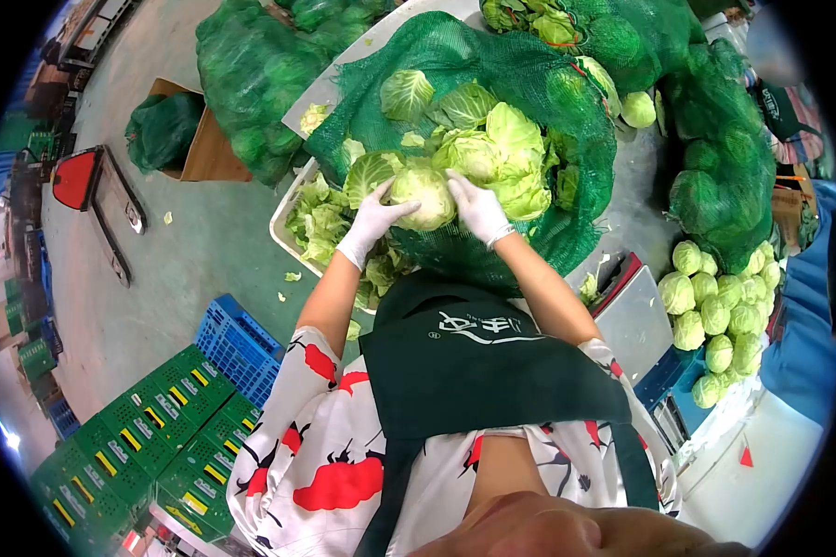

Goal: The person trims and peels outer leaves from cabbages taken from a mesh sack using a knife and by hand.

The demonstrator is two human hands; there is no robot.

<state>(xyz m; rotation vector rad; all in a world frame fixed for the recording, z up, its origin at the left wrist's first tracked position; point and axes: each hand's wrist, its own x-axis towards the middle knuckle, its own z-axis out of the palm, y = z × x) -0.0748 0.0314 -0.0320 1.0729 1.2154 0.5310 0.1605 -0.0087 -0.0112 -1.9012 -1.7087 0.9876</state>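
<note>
The smooth pale green floor [181, 269] spreads across the left side, and on it at lower left are stacked green plastic crates with yellow labels [149, 422]. In front of the person, an open dark green mesh sack [576, 218] lies wide on a flat grey tabletop [633, 176], with loose leafy green cabbages [511, 153] inside it. A bulging green mesh sack [251, 84] stands beyond to the left, near an open brown cardboard box [215, 153]. To the right, a heap of bare pale green cabbages [715, 311] lies below another filled sack. A blue slatted plastic crate [239, 345] is next to the green crates, and a white-rimmed plastic tub [281, 227] full of torn leaves is just beside the open sack. The white-gloved left hand [373, 223] and white-gloved right hand [479, 209] grasp a round whitish-green cabbage [424, 197] between them, one on each side, at the near part of the open sack. Small green leaf scraps [293, 277] dot the floor
</note>
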